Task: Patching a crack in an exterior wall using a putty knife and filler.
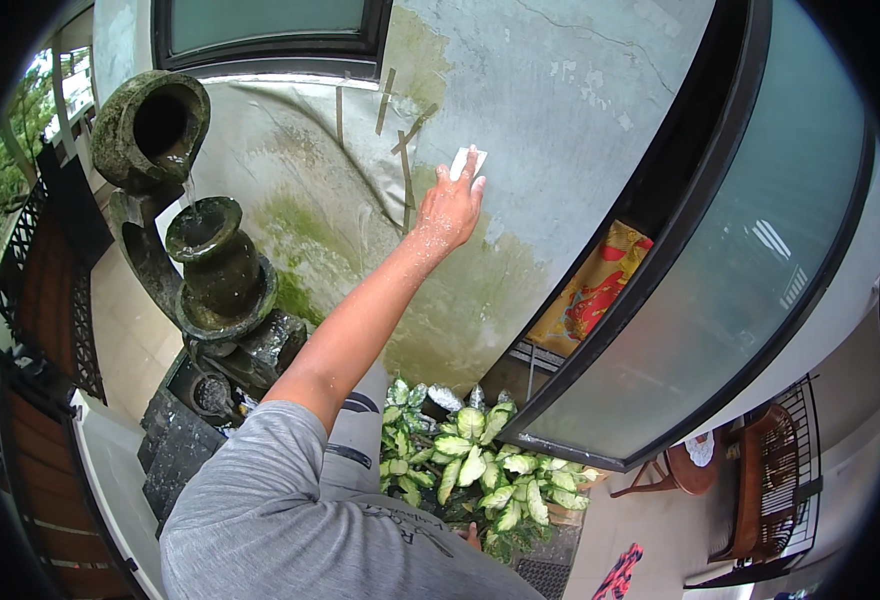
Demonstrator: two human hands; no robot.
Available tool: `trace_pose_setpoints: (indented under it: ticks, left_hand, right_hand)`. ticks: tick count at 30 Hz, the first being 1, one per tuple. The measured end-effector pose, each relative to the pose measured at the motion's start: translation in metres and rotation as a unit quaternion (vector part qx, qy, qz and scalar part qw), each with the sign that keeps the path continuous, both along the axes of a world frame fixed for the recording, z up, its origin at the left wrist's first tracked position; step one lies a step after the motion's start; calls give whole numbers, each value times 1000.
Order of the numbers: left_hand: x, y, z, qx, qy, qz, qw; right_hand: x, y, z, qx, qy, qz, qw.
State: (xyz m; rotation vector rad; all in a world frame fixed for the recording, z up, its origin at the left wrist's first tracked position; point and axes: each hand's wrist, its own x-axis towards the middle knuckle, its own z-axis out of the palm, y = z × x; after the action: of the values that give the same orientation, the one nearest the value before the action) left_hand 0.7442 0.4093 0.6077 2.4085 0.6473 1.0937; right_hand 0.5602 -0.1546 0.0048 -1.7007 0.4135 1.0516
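Right of the stone fountain, work on the wall looks partway: pale grey areas spread high up, while green-stained patches remain, mostly lower. The left hand grasps a white pad under its fingers, right of the fountain's top; the right hand, below the fountain, is mostly hidden, its grip untellable.

From my end I make out dark printed lettering on the grey T-shirt, along its front edge, foreshortened.
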Motion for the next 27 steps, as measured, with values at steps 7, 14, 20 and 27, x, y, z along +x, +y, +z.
trace_pose_setpoints:
  ticks: [7, 14, 20, 27]
  left_hand:
    - [-3, 9, 11, 27, -13, 28, 999]
    - [15, 35, 52, 69, -3, 49, 996]
    - [26, 40, 94, 93, -63, 50, 992]
    - [6, 46, 84, 94, -62, 53, 992]
  right_hand:
    - [-26, -8, 28, -101, -28, 0, 994]
    - [-37, -29, 28, -105, -12, -64, 992]
    - [-38, -56, -62, -126, -23, -80, 989]
    - [-40, -34, -34, -61, -65, 16, 996]
